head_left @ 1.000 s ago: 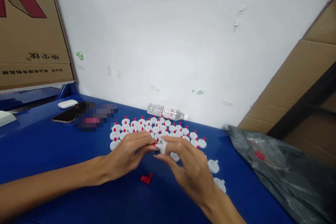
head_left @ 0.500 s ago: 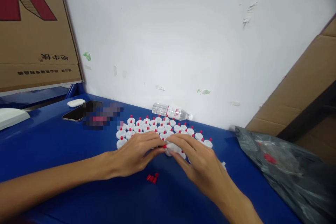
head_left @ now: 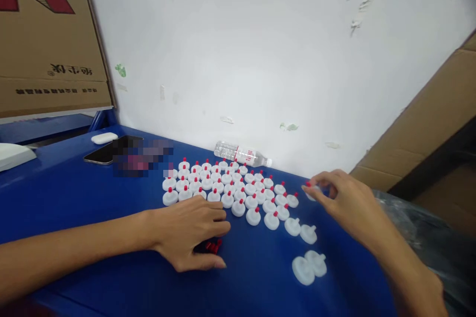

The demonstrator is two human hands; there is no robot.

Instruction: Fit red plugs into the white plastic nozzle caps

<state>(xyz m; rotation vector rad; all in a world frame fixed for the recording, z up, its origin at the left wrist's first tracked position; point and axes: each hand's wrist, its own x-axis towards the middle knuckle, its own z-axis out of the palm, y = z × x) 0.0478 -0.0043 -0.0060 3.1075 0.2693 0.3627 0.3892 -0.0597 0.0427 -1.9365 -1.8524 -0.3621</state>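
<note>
Out to the right, my right hand (head_left: 345,200) pinches a white round cap with a red tip (head_left: 313,192), just above or on the table; I cannot tell which. My left hand (head_left: 195,232) is open, thumb and fingers apart around a few small red tips (head_left: 213,246) on the table. Behind it stand rows of white round caps (head_left: 238,208) with red tips on their spouts. Two white caps without red tips (head_left: 308,234) are at the right end of the rows, and two more bare caps (head_left: 303,271) lie nearer me, touching each other.
A clear plastic bottle (head_left: 243,154) lies along the wall. At the left are a phone (head_left: 107,152) and a white case (head_left: 104,138) on the blue table (head_left: 92,208). Dark plastic sheeting (head_left: 439,257) and cardboard (head_left: 420,119) border the right side.
My hands have moved apart from the front middle. The right carried a white cap with a red tip off to the right; the left came down around the loose red tips.
</note>
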